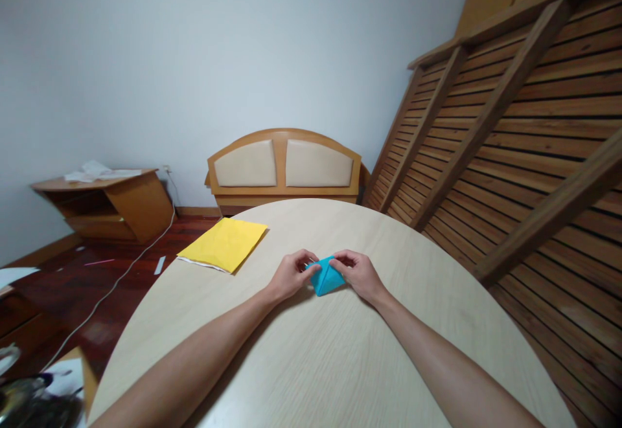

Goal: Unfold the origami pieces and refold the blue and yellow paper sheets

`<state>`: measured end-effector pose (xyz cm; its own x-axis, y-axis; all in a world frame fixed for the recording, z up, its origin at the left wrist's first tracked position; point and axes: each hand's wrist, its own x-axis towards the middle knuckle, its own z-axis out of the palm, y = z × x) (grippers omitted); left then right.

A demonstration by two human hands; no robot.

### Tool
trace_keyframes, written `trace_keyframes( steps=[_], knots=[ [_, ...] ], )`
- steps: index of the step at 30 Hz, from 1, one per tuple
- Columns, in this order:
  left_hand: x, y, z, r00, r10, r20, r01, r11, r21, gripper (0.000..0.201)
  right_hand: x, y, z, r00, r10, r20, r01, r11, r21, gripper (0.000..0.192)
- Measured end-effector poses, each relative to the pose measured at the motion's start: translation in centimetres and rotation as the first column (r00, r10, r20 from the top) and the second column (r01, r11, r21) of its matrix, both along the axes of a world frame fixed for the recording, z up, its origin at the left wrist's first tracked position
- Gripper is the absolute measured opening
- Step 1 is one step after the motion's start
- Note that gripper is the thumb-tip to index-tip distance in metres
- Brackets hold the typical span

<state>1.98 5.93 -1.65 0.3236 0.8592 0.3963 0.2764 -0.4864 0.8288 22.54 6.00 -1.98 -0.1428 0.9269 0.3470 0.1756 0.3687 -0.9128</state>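
A small folded piece of blue paper [325, 278] lies on the round pale wooden table [315, 363], near its middle. My left hand [291, 274] pinches its left corner with thumb and fingers. My right hand [357, 272] grips the paper's upper right edge. Both hands rest on the tabletop, and the paper shows a diagonal crease between them. Parts of the paper are hidden under my fingers.
A stack of yellow paper [224, 244] lies at the table's far left edge. Behind stand a wooden headboard [284, 166], a slatted wooden frame [510, 156] leaning on the right, and a low cabinet [104, 201] on the left. A white cable [126, 272] runs across the floor.
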Motion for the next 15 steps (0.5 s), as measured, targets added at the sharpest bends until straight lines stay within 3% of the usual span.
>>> trace_keyframes(
  steps=[8, 15],
  knots=[
    [0.6, -0.2, 0.9, 0.994, -0.049, -0.099, 0.041, 0.996, -0.073, 0.029, -0.1, -0.4, 0.6, 0.996, -0.004, 0.088, -0.003, 0.998, 0.070, 0.032],
    [1.6, -0.7, 0.8, 0.993, -0.121, -0.014, 0.115, 0.969, -0.219, 0.033, 0.1, -0.6, 0.7, 0.992, 0.012, 0.122, -0.025, 0.994, 0.109, 0.025]
  ],
)
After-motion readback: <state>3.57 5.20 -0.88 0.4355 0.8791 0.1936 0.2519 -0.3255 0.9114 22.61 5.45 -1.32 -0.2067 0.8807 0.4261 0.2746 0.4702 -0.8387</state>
